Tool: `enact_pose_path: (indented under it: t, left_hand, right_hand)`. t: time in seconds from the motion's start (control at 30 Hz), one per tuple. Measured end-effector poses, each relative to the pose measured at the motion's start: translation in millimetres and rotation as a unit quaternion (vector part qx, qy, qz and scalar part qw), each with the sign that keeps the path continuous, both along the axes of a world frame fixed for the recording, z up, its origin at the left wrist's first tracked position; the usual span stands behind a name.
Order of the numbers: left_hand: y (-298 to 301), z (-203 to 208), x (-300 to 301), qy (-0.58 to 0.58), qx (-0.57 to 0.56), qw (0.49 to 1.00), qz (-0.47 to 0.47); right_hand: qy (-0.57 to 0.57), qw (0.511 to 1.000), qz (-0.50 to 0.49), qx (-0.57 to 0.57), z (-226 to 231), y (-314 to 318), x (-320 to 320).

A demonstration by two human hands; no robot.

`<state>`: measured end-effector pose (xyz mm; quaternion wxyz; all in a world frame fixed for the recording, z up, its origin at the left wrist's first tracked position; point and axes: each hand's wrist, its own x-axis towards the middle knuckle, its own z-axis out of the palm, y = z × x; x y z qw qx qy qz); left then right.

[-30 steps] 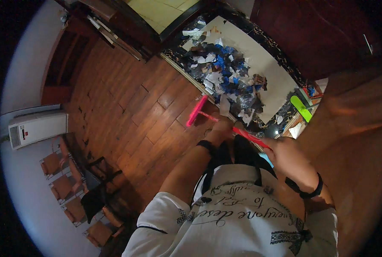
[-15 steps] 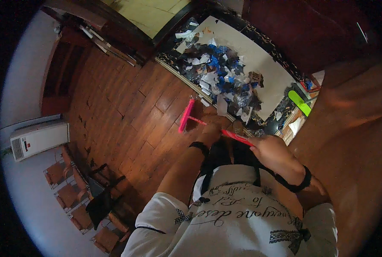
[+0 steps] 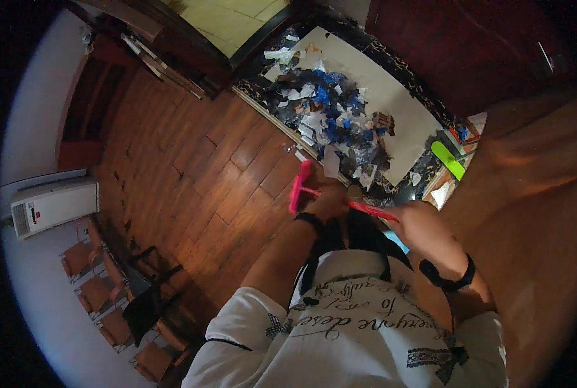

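Observation:
Both of my hands are closed around the handle of a pink broom (image 3: 299,186) with a T-shaped head. My left hand (image 3: 330,200) grips it close to the head, and my right hand (image 3: 423,223) holds the red part farther up. Over the wooden floor, the broom head is just left of my left hand. Whether its edge touches the boards I cannot tell. Beyond it, a heap of torn scraps (image 3: 330,119), blue, white, black and clear, covers much of a pale mat (image 3: 398,90) with a black patterned border.
A bright green flat-headed tool (image 3: 447,160) lies at the mat's right corner. Brown chairs (image 3: 94,292) line the left wall near a white upright appliance (image 3: 55,205). Long strips (image 3: 155,61) lean by the far doorway. A dark red door (image 3: 469,52) stands behind the mat.
The broom head has swung right and slightly nearer to me. My left hand moved right with it; my right hand shifted a little right, still gripping the handle.

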<state>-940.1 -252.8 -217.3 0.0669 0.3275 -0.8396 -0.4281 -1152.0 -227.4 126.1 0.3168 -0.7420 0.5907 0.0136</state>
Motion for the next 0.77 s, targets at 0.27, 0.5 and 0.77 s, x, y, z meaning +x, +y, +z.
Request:
enact_pose_path:
  t: [0.27, 0.5, 0.77]
  left_hand:
    - [-33.5, 131.0, 12.7, -0.155, 0.063, 0.972, 0.164]
    - [-30.3, 91.1, 33.3, 0.031, 0.149, 0.983, 0.103]
    - [-8.8, -18.8, 33.2, 0.279, 0.595, 0.692, 0.299]
  right_hand:
    - [-0.047, 0.999, -0.007, -0.006, -3.7, 2.4, 14.4]
    - [-0.057, 0.998, 0.006, 0.007, 8.7, 0.6, 22.6]
    - [-0.007, 1.0, 0.017, 0.005, -8.2, -7.2, 33.1]
